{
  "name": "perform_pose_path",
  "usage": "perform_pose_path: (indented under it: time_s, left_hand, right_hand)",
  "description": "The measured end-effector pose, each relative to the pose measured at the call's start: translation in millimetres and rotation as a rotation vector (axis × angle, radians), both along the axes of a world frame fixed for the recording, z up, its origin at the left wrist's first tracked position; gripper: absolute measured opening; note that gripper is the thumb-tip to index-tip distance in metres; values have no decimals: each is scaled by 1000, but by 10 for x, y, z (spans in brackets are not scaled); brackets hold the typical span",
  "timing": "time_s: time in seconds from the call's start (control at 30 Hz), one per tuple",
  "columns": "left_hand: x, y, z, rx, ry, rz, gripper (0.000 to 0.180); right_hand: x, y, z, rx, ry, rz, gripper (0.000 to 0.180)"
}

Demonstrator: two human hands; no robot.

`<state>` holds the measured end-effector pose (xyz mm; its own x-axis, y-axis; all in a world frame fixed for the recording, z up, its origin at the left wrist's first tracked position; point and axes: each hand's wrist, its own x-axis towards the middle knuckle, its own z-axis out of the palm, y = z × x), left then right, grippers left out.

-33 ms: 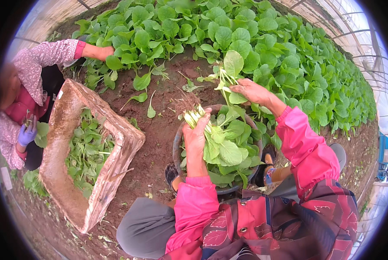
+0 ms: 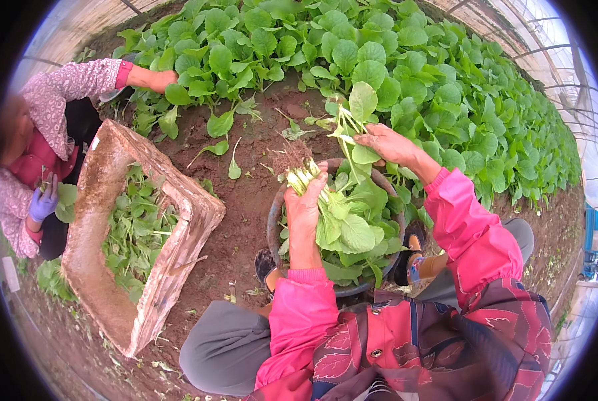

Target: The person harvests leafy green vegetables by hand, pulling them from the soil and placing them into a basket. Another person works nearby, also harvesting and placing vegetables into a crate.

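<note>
My left hand (image 2: 304, 212) is closed around a bunch of leafy greens (image 2: 349, 230), pale stems and brown roots pointing up and away, leaves hanging to the right. Those leaves lie over a dark round tub (image 2: 272, 230), which holds more loose greens. Up and to the right, my right hand (image 2: 389, 144) grips a few separate leafy green plants (image 2: 362, 103) by the stems, just short of the growing bed. A clump of fine roots (image 2: 292, 155) shows above my left hand. The undersides of both hands' fingers are partly hidden.
A worn, pale box (image 2: 178, 267) with leafy greens inside stands on the soil at left. Beyond it a co-worker (image 2: 52, 120) reaches one hand into the dense green bed (image 2: 412, 87). Loose leaves (image 2: 234, 167) lie on the brown soil. My feet flank the tub.
Hardly anything differs. The plants in my right hand have tilted slightly, and the whole view has shifted a little. Both hands keep their hold.
</note>
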<state>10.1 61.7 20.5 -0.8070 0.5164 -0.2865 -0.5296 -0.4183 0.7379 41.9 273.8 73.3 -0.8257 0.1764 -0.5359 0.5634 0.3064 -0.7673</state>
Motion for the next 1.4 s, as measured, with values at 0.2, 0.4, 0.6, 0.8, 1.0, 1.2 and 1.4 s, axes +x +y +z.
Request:
perform_pose_path:
  time_s: [0.2,0.4,0.6,0.8,1.0,1.2,1.4]
  left_hand:
    - [175,-107,51,-48,83,-106,24]
    - [121,-415,67,-106,20,-118,21]
    - [91,-568,-22,-78,-47,-98,21]
    - [173,-441,-136,-41,-74,-100,25]
    - [172,-461,-19,-50,-121,-165,29]
    - [160,-473,-15,-2,-100,-207,25]
    - [270,-386,111,-87,13,-311,20]
  right_hand:
    - [394,-575,-258,65,318,127,29]
    - [603,-513,-526,2,191,-174,35]
    - [789,-523,-560,915,-18,359,37]
    - [578,-873,-461,295,363,196,35]
    - [637,-839,-353,-259,191,-143,20]
    - [704,-778,-388,-295,155,-116,18]
    - [664,-846,-269,-181,164,14,25]
